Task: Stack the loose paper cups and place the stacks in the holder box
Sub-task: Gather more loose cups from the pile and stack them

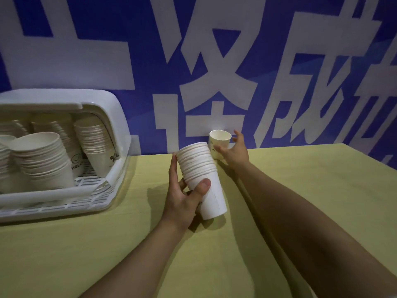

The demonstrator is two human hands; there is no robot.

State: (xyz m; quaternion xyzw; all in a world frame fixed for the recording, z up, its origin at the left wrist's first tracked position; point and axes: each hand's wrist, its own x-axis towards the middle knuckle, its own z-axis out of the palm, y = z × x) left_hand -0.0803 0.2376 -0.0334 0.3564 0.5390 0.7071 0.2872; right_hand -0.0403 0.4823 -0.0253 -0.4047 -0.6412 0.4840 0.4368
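Left hand [184, 196] grips a stack of nested white paper cups [200, 179], thumb across the front, fingers curled behind; stack tilted, base resting on the yellow-green table [300, 190], mid-table toward the back edge. Right hand [233, 150] stretched forward, fingers spread and uncurled around a single paper cup [219, 143] standing upright at the table's back edge against the blue banner wall [279, 61]; contact with the cup cannot be told. White plastic holder box [116, 160] sits at the table's back left, lid up, several cup stacks [45, 155] leaning inside on its slatted floor.
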